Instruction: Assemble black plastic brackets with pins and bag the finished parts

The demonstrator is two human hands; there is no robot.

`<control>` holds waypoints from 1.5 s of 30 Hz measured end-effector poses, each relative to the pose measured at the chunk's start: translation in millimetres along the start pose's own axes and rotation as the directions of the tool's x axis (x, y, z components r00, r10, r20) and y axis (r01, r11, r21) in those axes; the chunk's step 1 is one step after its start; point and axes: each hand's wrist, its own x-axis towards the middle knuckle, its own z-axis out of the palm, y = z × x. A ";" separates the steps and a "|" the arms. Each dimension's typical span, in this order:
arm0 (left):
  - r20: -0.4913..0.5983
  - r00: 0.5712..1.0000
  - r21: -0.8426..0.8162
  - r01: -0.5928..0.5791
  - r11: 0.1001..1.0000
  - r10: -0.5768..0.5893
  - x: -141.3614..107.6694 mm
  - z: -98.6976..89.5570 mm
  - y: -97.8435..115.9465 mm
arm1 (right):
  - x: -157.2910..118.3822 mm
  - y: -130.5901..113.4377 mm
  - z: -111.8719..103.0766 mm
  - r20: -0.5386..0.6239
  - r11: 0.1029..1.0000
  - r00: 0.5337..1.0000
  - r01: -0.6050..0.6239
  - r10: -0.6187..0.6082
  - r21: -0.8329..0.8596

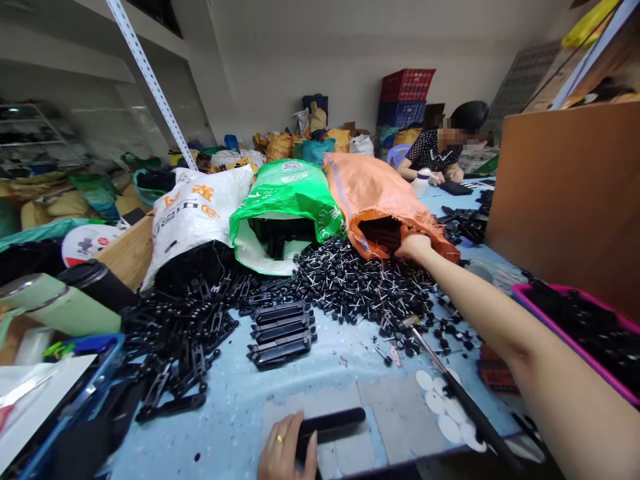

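Note:
My left hand [286,448], with a ring on one finger, is closed around a black bar-shaped part [334,425] at the bottom centre. My right hand [414,245] reaches to the mouth of the orange sack [380,190]; its fingertips are hidden there. Between the hands, a heap of small black pieces with metal pins [350,280] spreads below the sacks. Several black assembled parts [283,333] lie in a stack on the blue table [225,380]. A green sack [290,187] and a white sack [195,207] stand open to the left.
Black linked parts [185,333] are piled on the left. A long metal-tipped tool [450,383] and white discs [450,417] lie at the lower right. A cardboard box [565,207] and a pink-rimmed basket [575,293] flank the right. Another person [435,153] works behind.

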 end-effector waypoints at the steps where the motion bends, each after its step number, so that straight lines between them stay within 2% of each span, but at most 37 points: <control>1: 0.001 0.999 0.002 -0.038 0.999 0.038 -1.0 -2.5 -1.0 | -16.6 -0.1 -5.3 0.013 1.000 1.000 -0.015 0.015 0.004; 3: 0.007 0.997 0.025 -0.074 0.997 0.074 -1.2 -9.7 -1.2 | -50.8 2.6 -11.8 0.011 0.999 0.999 -0.031 0.030 0.015; 5: 0.026 0.998 0.082 -0.053 0.995 0.051 1.6 -18.2 2.3 | -84.5 7.4 -12.8 -0.012 0.999 0.999 -0.030 0.031 0.021; 7: 0.108 0.994 0.130 -0.049 0.990 0.035 7.8 -26.1 10.2 | -115.9 12.0 -9.7 -0.020 1.000 1.000 -0.019 0.020 0.015; 9: 0.277 0.957 0.094 -0.111 0.989 0.081 16.3 -31.7 20.5 | -143.6 15.8 -4.8 -0.015 1.000 1.000 -0.004 0.004 0.003; 12: 0.502 0.850 0.002 -0.183 0.983 0.157 28.1 -36.5 33.0 | -176.9 22.0 0.0 -0.017 1.000 1.000 0.013 -0.013 -0.014; 14: 0.540 0.826 0.001 -0.195 0.981 0.164 31.7 -39.6 34.0 | -195.6 28.4 -1.8 -0.037 0.999 0.999 0.036 -0.037 -0.029; 17: 0.528 0.836 0.000 -0.178 0.984 0.152 30.0 -45.7 25.7 | -226.7 35.8 -12.2 -0.128 0.987 0.979 0.163 -0.162 -0.001; 19: 0.522 0.845 -0.016 -0.122 0.992 0.112 27.1 -50.3 23.0 | -254.4 30.3 -20.6 -0.199 0.948 0.947 0.283 -0.252 0.147; 20: 0.509 0.857 -0.042 -0.069 0.997 0.081 26.2 -52.3 25.5 | -270.8 22.3 -23.7 -0.215 0.901 0.935 0.335 -0.282 0.277; 21: 0.497 0.867 -0.099 0.005 0.995 0.045 26.0 -53.9 31.3 | -288.8 10.7 -25.5 -0.216 0.822 0.928 0.370 -0.304 0.433; 22: 0.495 0.869 -0.199 0.106 0.974 0.007 26.8 -54.9 40.4 | -307.8 -4.0 -25.7 -0.204 0.703 0.923 0.381 -0.326 0.600; 23: 0.511 0.859 -0.336 0.237 0.912 -0.035 28.7 -55.2 51.9 | -327.2 -20.8 -24.2 -0.179 0.538 0.913 0.366 -0.367 0.759; 24: 0.553 0.830 -0.481 0.388 0.786 -0.071 31.5 -54.7 64.7 | -346.3 -38.4 -21.1 -0.169 0.358 0.904 0.320 -0.393 0.877; 25: 0.611 0.786 -0.597 0.536 0.597 -0.096 34.9 -53.5 77.1 | -364.3 -55.3 -17.2 -0.179 0.188 0.907 0.265 -0.382 0.946; 26: 0.666 0.736 -0.655 0.654 0.378 -0.118 38.6 -51.5 87.5 | -380.7 -70.1 -12.9 -0.162 0.073 0.905 0.207 -0.393 0.976; 27: 0.708 0.691 -0.669 0.722 0.176 -0.147 42.2 -48.9 94.7 | -394.9 -81.6 -9.1 -0.129 0.026 0.906 0.152 -0.404 0.988; 28: 0.731 0.656 -0.664 0.747 0.030 -0.187 45.1 -46.0 97.9 | -406.6 -89.3 -6.2 -0.085 0.035 0.898 0.110 -0.431 0.993; 29: 0.735 0.634 -0.660 0.750 -0.042 -0.241 47.0 -42.9 97.3 | -415.9 -92.9 -4.6 -0.038 0.090 0.878 0.091 -0.477 0.992; 30: 0.722 0.620 -0.663 0.747 -0.049 -0.305 47.8 -40.0 93.6 | -422.6 -93.0 -4.3 -0.010 0.164 0.854 0.111 -0.521 0.980; 31: 0.699 0.613 -0.664 0.747 -0.016 -0.368 47.4 -37.3 88.1 | -426.9 -90.3 -5.0 -0.013 0.237 0.832 0.174 -0.555 0.956; 33: 0.675 0.600 -0.637 0.768 0.070 -0.430 44.2 -33.0 77.1 | -428.3 -80.3 -7.6 -0.105 0.361 0.803 0.376 -0.587 0.854; 35: 0.714 0.576 -0.575 0.807 0.135 -0.399 40.6 -30.5 71.3 | -420.9 -68.9 -8.6 -0.197 0.484 0.788 0.532 -0.583 0.695; 36: 0.730 0.579 -0.550 0.813 0.191 -0.362 39.8 -30.0 70.3 | -414.6 -63.6 -7.9 -0.191 0.537 0.779 0.566 -0.597 0.626; 37: 0.723 0.609 -0.537 0.792 0.289 -0.326 40.0 -29.9 69.6 | -407.2 -58.5 -6.4 -0.150 0.569 0.759 0.588 -0.633 0.575; 38: 0.686 0.667 -0.528 0.732 0.430 -0.291 41.2 -29.9 68.5 | -399.5 -53.7 -4.3 -0.092 0.578 0.727 0.609 -0.680 0.543; 40: 0.584 0.792 -0.456 0.502 0.735 -0.178 46.0 -29.5 63.2 | -386.0 -45.5 0.6 0.019 0.557 0.635 0.661 -0.772 0.503; 41: 0.569 0.817 -0.392 0.372 0.841 -0.096 48.8 -28.6 59.1 | -381.4 -42.7 3.0 0.058 0.541 0.591 0.689 -0.805 0.482; 42: 0.590 0.807 -0.330 0.260 0.908 -0.016 51.3 -27.1 54.5 | -378.6 -41.0 5.2 0.083 0.532 0.561 0.712 -0.823 0.459; 45: 0.715 0.688 -0.231 0.059 0.971 0.128 54.3 -21.0 44.3 | -379.3 -43.9 9.8 0.127 0.544 0.544 0.734 -0.829 0.406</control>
